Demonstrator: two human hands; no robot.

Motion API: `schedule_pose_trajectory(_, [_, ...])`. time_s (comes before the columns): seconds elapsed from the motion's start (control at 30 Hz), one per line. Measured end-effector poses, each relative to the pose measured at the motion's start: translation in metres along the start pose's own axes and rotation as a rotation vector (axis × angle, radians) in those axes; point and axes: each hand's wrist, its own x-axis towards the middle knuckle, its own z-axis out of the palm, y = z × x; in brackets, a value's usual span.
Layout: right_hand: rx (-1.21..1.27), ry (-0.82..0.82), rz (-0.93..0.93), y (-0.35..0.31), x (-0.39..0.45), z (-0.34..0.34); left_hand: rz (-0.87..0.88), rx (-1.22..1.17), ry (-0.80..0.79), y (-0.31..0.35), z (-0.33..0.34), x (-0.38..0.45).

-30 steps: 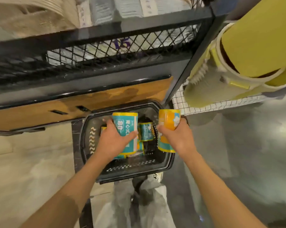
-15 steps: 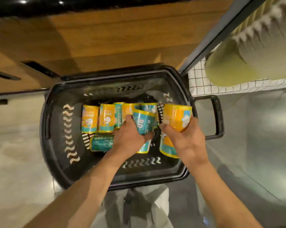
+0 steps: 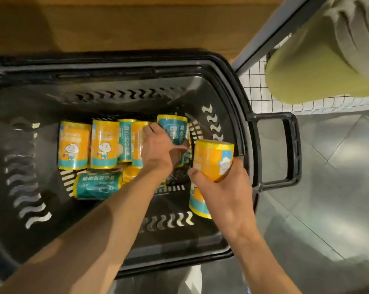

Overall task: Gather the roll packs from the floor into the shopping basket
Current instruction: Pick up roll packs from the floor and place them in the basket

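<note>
Several orange-and-teal roll packs point(image 3: 74, 145) lie in a row on the bottom of a black shopping basket point(image 3: 228, 81). The left hand point(image 3: 156, 149) reaches in, its fingers gripping a teal pack point(image 3: 175, 129). The right hand point(image 3: 223, 187) holds an orange pack point(image 3: 211, 160) above the basket's right side. Grey floor point(image 3: 338, 187) lies to the right.
</note>
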Motion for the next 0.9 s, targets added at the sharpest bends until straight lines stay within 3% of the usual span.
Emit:
schedule_pose_trajectory(0.5, [-0.011, 0.043, 0.005, 0.001, 0.0, 0.002, 0.05, 0.26, 0.066, 0.004, 0.007, 0.001])
schedule_pose_trajectory(0.67, [0.009, 0.028, 0.036, -0.002, -0.001, -0.004, 0.105, 0.47, 0.158, -0.007, 0.013, -0.001])
schedule_pose_trajectory(0.9, [0.0, 0.026, 0.046, -0.004, -0.005, -0.007, 0.005, 0.198, 0.057, -0.009, 0.0, 0.002])
